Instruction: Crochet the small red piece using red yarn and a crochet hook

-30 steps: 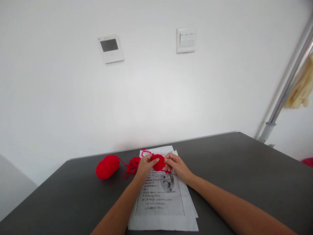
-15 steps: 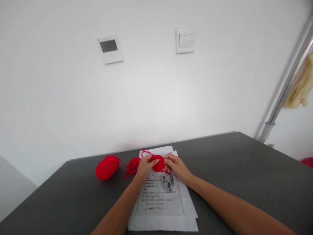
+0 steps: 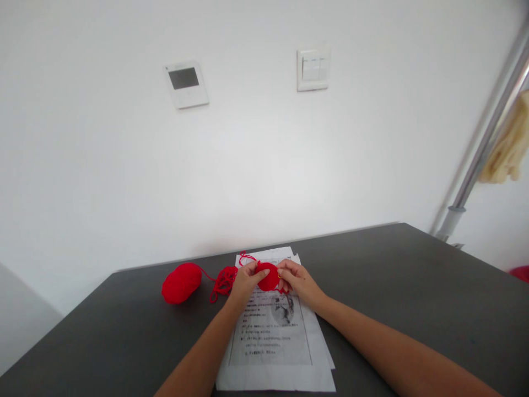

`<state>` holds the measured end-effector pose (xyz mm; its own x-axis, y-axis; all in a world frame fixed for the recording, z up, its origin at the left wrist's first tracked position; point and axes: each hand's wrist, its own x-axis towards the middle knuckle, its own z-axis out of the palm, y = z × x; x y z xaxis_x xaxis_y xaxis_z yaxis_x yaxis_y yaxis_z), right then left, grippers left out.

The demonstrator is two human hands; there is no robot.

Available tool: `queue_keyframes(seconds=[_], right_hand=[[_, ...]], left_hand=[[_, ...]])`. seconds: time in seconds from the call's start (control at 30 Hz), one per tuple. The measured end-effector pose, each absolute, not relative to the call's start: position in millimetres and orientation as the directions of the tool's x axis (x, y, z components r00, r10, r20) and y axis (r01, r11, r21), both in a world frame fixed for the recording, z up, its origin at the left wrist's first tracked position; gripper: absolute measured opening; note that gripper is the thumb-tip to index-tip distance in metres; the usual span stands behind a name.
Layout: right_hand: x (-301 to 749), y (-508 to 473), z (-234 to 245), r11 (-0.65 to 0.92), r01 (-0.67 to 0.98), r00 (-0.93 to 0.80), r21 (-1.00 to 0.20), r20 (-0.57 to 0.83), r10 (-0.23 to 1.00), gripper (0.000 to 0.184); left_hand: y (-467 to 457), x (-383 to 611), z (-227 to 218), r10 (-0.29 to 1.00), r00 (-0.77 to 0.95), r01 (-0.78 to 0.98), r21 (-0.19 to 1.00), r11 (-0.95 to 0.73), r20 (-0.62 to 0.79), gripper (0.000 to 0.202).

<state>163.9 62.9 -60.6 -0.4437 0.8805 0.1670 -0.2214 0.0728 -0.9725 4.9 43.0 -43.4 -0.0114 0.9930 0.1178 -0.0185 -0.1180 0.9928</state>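
From where I stand, the left end of the white wall [image 3: 256, 154] has a grey shaded patch low down, and the dark grey table [image 3: 392, 286] begins beside it, its back edge running along the wall. On the table's left part sits a plump red ball of yarn [image 3: 181, 283], and above it on the wall is a small white panel [image 3: 187, 85] with a dark screen. A strand leads right from the ball to a loose tangle [image 3: 225, 280] lying just beside the left hand [image 3: 248, 278]. That hand's thumb lies on top of a round red piece [image 3: 268, 278], pinching its left side against the fingers. The piece is between the two hands, over the upper part of some printed sheets [image 3: 273, 377]; I can't tell whether it touches them. The sheets overlap unevenly, with lines of text and a dark oval picture. The right hand [image 3: 298, 280] has its thumb and forefinger closed together at the piece's right edge, with a speck of yellow there, too small to make out. Higher up is a white wall switch [image 3: 313, 70]. Beyond the table's right end, a slanting metal pole [image 3: 487, 138] stands near a hanging yellowish cloth [image 3: 504, 146], and something red [image 3: 519, 273] peeks in lower down.
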Motion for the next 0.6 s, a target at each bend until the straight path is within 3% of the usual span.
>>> queue_keyframes(seconds=[0.6], right_hand=[[164.7,61.9,-58.6,0.094,-0.195,-0.429,-0.976,0.171,0.887,0.019]], left_hand=[[43.1,4.1,-43.6,0.994,0.012,-0.028,0.994,-0.104,0.104,0.020]])
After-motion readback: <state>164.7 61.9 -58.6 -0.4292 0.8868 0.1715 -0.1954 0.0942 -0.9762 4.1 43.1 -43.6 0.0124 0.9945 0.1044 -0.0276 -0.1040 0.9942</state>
